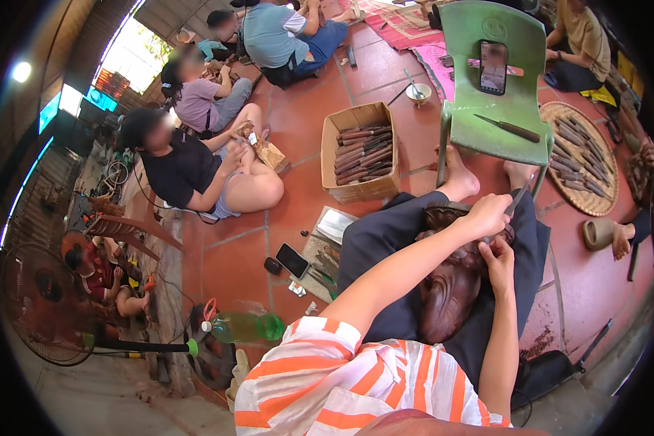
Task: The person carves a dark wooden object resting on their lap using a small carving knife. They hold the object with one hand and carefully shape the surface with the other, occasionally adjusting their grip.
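Note:
A dark brown, glossy wood carving with rounded, cut forms rests in my lap between my thighs. Stretched across it from the left, my left hand is closed around a slim grey tool, whose narrow length sticks out beyond the fist; its exact kind is unclear. Just below, my right hand is at the carving's right side, thumb and fingers pinched together close under the left hand. What those fingertips hold is hidden.
Ahead stands a green plastic chair bearing a phone and a knife. A cardboard box and a woven tray hold many wooden-handled tools. Left lie another phone and a green bottle. Several people sit nearby.

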### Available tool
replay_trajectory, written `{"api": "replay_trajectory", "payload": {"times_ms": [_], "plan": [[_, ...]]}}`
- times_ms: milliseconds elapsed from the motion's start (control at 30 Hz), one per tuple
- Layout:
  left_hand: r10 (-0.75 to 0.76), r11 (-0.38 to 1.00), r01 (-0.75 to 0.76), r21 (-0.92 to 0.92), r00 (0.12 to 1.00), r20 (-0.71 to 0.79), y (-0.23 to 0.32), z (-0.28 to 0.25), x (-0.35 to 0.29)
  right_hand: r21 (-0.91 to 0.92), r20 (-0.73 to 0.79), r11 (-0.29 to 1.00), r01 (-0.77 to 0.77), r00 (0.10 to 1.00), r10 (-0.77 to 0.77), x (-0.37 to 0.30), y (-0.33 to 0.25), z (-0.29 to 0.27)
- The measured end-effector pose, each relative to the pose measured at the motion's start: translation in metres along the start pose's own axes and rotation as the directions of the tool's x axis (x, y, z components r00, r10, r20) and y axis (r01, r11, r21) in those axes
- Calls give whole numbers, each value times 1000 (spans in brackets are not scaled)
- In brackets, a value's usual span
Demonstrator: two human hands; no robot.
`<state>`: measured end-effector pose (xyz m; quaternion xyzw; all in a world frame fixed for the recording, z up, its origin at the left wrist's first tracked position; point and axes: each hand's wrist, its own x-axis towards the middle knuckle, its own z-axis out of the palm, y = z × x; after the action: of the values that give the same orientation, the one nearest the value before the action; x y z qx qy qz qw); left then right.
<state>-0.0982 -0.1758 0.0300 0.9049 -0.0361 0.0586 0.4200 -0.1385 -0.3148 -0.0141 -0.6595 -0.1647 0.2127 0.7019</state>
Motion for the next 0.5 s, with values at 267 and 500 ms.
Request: {"api": "replay_trajectory", "payload": {"times_ms": [267,500], "plan": [[-2,994,-2,110,999,34,2,6,6,46,-49,999,9,999,-6,9,-3,3],[-42,998,39,-58,997,-58,-9,-3,1,-96,-16,995,4,1000,-6,9,2,-1]]}}
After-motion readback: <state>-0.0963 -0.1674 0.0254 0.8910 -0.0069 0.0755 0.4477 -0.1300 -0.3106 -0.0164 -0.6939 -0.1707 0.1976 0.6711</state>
